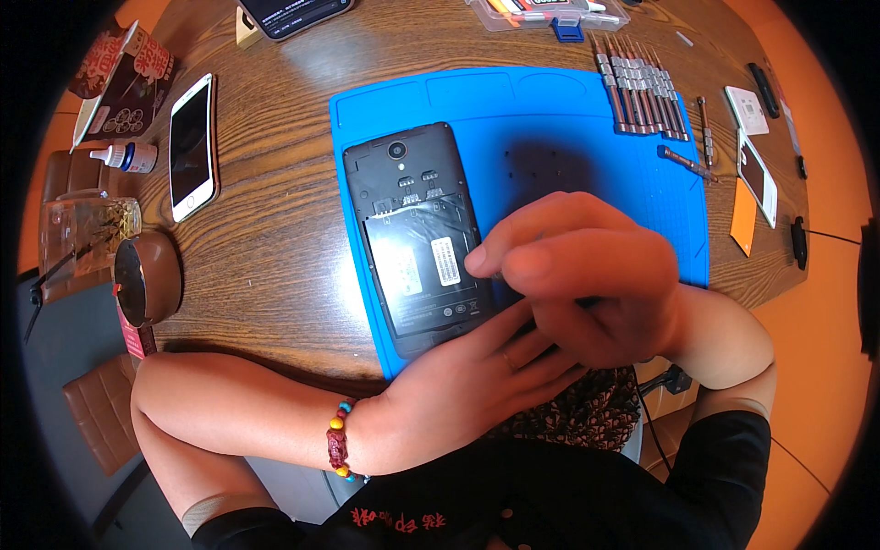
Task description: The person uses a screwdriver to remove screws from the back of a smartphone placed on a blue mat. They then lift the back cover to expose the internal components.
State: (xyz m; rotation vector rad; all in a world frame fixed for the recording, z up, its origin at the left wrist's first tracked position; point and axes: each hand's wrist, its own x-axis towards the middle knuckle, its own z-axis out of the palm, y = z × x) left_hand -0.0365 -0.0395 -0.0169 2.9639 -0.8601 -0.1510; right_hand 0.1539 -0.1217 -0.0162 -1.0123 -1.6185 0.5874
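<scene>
A black smartphone with its back cover off lies on a blue silicone work mat. Its camera, card slots and labelled battery bay face up. Over the phone's lower right edge, my right hand is raised with thumb and fingers curled close together; whether something tiny sits between them is unclear. My left hand reaches in beneath it, fingers extended with gaps between them, near the phone's bottom end. Its fingertips are hidden behind my right hand. Several tiny dark screws rest on the mat in shadow.
Several precision screwdrivers line the mat's upper right, with another screwdriver near its edge. A white phone, dropper bottle, brown bowl and glass mug stand left. A plastic case is at the back.
</scene>
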